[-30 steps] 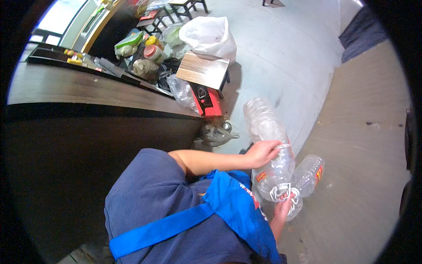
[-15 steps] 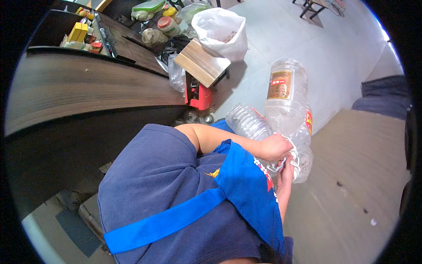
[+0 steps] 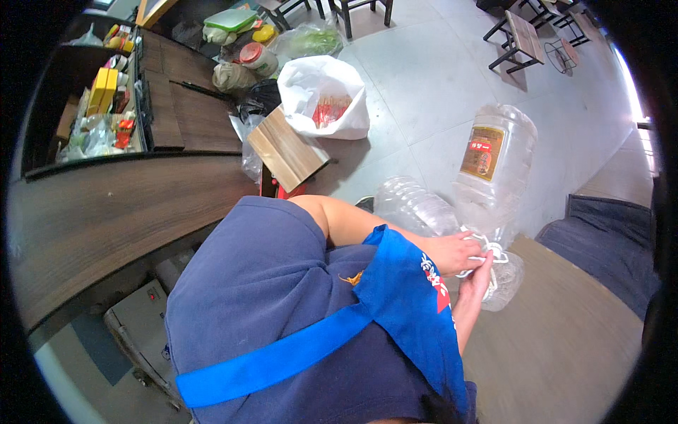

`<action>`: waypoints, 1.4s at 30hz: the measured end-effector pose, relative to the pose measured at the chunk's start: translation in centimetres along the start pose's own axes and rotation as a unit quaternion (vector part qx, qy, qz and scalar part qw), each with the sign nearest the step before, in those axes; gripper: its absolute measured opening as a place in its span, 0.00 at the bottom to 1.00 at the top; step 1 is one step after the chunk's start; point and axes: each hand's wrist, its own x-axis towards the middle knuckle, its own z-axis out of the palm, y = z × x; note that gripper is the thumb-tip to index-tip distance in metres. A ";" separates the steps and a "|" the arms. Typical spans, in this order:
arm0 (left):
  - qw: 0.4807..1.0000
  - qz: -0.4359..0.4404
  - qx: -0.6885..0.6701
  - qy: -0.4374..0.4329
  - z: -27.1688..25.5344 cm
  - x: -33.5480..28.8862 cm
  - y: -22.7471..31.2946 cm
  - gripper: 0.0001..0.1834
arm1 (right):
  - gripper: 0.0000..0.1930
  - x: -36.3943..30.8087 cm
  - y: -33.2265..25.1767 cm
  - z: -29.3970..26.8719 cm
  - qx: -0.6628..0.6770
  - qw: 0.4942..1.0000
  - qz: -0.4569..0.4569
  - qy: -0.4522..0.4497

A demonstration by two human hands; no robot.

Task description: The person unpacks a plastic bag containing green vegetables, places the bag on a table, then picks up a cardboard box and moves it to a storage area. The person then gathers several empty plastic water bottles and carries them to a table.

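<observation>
Fingers of the left hand (image 3: 450, 253) and right hand (image 3: 479, 280) are pinching the white cord (image 3: 500, 258) beside clear plastic bottles (image 3: 514, 166); keeping its strands taut is probably helping.

Dead ahead of the fingers of the left hand (image 3: 450, 254) and right hand (image 3: 473, 284), a large labelled bottle (image 3: 514, 152) bars a straight reach. A ribbed bottle (image 3: 417, 206) blocks the way ahead-left; another clear bottle (image 3: 508, 283) crowds the right side. White cord (image 3: 499, 253) loops at the fingertips — a snag there. Left beyond the ribbed bottle, floor (image 3: 395, 150) gives passage toward a white sack (image 3: 357, 106). Right of the fingers, past the clear bottle, a hand could cross above the brown surface (image 3: 565, 332).
</observation>
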 end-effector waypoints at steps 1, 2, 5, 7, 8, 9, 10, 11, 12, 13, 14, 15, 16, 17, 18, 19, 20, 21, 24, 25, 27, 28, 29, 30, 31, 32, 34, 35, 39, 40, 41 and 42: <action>0.998 0.026 -0.038 0.031 -0.3 1.6 -1.2 0.18 | 0.19 1.7 -2.3 -0.2 0.003 1.000 -0.016 0.016; 0.995 0.050 -0.070 0.057 -0.7 3.0 -2.7 0.18 | 0.17 3.6 -4.4 -0.2 0.006 0.998 -0.035 0.048; 0.987 -0.057 -0.069 0.133 -2.6 5.7 -8.9 0.19 | 0.16 8.6 -10.5 -1.0 0.046 0.995 -0.042 0.084; 0.976 -0.147 0.003 0.162 -4.3 6.7 -14.4 0.21 | 0.15 12.5 -14.3 -1.5 0.070 0.994 -0.042 0.066; 0.966 -0.203 0.051 0.149 -5.3 6.9 -17.4 0.22 | 0.15 14.5 -16.2 -1.7 0.085 0.994 -0.036 0.057; 0.955 -0.242 0.069 0.155 -6.4 6.9 -20.2 0.21 | 0.15 16.7 -18.0 -2.0 0.100 0.993 -0.034 0.046; 0.939 -0.287 0.098 0.160 -7.3 6.7 -22.8 0.21 | 0.15 18.9 -19.9 -2.3 0.118 0.991 -0.032 0.052; 0.913 -0.360 0.076 0.174 -8.0 6.5 -25.0 0.21 | 0.16 21.1 -21.8 -2.5 0.120 0.990 -0.027 0.070; 0.879 -0.434 0.061 0.188 -8.4 6.2 -27.1 0.20 | 0.16 23.4 -23.9 -2.7 0.123 0.990 -0.028 0.057; 0.842 -0.504 0.067 0.183 -8.8 6.2 -29.6 0.19 | 0.16 26.0 -25.7 -2.4 0.137 0.988 -0.033 0.061; 0.807 -0.555 0.076 0.188 -9.0 6.3 -31.9 0.18 | 0.16 28.3 -27.8 -2.4 0.145 0.989 -0.038 0.020; 0.780 -0.599 0.091 0.155 -8.8 6.1 -33.6 0.17 | 0.15 30.6 -29.8 -2.3 0.139 0.988 -0.032 0.059; 0.760 -0.626 0.110 0.133 -8.4 6.0 -35.4 0.17 | 0.15 32.8 -31.8 -2.3 0.137 0.988 -0.050 0.052; 0.755 -0.632 0.136 0.110 -7.9 5.9 -37.1 0.18 | 0.15 35.2 -34.2 -2.3 0.142 0.987 -0.042 0.061; 0.758 -0.623 0.166 0.097 -7.4 5.7 -38.3 0.19 | 0.14 37.5 -36.5 -2.2 0.147 0.987 -0.041 0.056; 0.731 -0.663 0.153 0.056 -6.6 5.3 -39.2 0.20 | 0.14 39.7 -38.5 -2.2 0.174 0.981 -0.043 0.074; 0.704 -0.694 0.150 0.026 -5.9 4.8 -39.9 0.20 | 0.14 41.8 -40.6 -2.2 0.190 0.977 -0.041 0.085; 0.688 -0.713 0.136 -0.003 -5.0 4.3 -40.4 0.22 | 0.14 44.0 -43.0 -2.3 0.198 0.976 -0.044 0.077; 0.605 -0.785 0.118 -0.070 -2.4 3.7 -42.3 0.15 | 0.15 50.1 -49.8 -2.1 0.219 0.971 -0.052 0.083; 0.569 -0.803 0.123 -0.129 -1.7 4.2 -43.7 0.12 | 0.14 51.3 -52.0 -2.5 0.221 0.970 -0.048 0.091; 0.585 -0.786 0.116 -0.162 -0.7 7.4 -49.0 0.10 | 0.15 54.5 -57.1 -2.2 0.249 0.963 -0.053 0.087; 0.577 -0.786 0.122 -0.185 -0.6 9.7 -52.3 0.10 | 0.16 55.9 -59.7 -2.0 0.260 0.960 -0.048 0.087; 0.570 -0.791 0.146 -0.168 0.6 13.5 -56.4 0.09 | 0.18 56.8 -62.7 -2.3 0.267 0.959 -0.047 0.081; 0.583 -0.778 0.175 -0.154 0.5 17.5 -60.7 0.09 | 0.19 58.3 -65.6 -1.9 0.261 0.956 -0.065 0.117; 0.621 -0.755 0.169 -0.124 0.0 22.5 -65.8 0.09 | 0.21 59.7 -68.5 -1.7 0.254 0.962 -0.066 0.074; 0.630 -0.755 0.162 -0.084 -0.3 27.7 -69.7 0.10 | 0.21 61.3 -71.5 -1.2 0.261 0.960 -0.064 0.081; 0.685 -0.713 0.145 -0.027 -1.4 40.2 -78.2 0.11 | 0.21 64.1 -76.7 -0.6 0.260 0.957 -0.091 0.090; 0.728 -0.666 0.157 -0.039 -1.4 47.4 -81.9 0.13 | 0.21 65.0 -79.3 -1.0 0.220 0.959 -0.126 0.128; 0.828 -0.544 0.134 0.025 -1.2 73.6 -90.7 0.14 | 0.21 72.0 -88.2 -2.2 0.252 0.950 -0.120 0.140; 0.843 -0.517 0.145 0.031 -0.7 78.9 -92.1 0.14 | 0.21 75.2 -90.1 -1.8 0.251 0.951 -0.112 0.139; 0.859 -0.505 0.073 0.034 0.3 83.4 -93.3 0.15 | 0.20 77.5 -91.9 -2.4 0.238 0.947 -0.114 0.184; 0.871 -0.484 0.065 0.042 0.9 87.2 -95.1 0.15 | 0.19 80.2 -94.2 -3.0 0.243 0.941 -0.100 0.211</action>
